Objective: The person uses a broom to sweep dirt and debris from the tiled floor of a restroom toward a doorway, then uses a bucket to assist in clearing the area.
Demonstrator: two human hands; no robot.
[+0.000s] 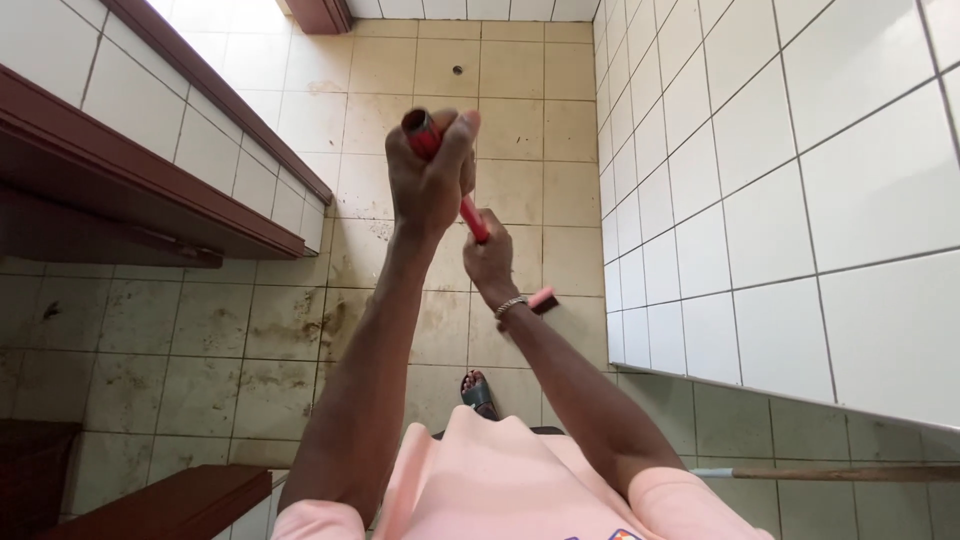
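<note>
Both hands hold a red handle [470,212] in a closed grip, left hand [430,175] wrapped near its top, right hand [490,262] lower, arms stretched over the stained floor [250,320].

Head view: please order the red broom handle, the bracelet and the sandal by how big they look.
1. red broom handle, longest, though the hands hide parts of it.
2. sandal, partly hidden by the pink shirt.
3. bracelet, smallest, although nearer the camera than the sandal.

red broom handle [470,215], beige floor tiles [515,130]
</note>
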